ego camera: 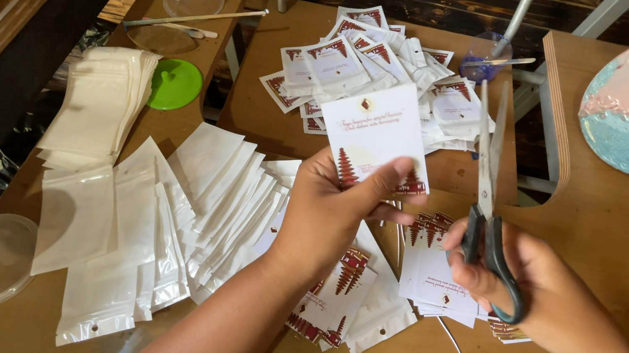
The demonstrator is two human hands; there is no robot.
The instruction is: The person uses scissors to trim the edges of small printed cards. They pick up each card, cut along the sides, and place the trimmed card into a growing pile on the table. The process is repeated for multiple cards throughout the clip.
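We see the left hand [335,205] raised above the bench [617,253], forearm rising from the lower edge, fingers curled and thumb pressed across the lower edge of a white card [373,131] with red tree motifs, held upright and tilted slightly. To the right of the card, the right hand [522,284] closes through the dark handles of the scissors [489,176], blades pointing away, nearly together, just beside the card's right edge. Below the card lies a stack of cards [434,277]; to its left, a fan of white pouches [182,205].
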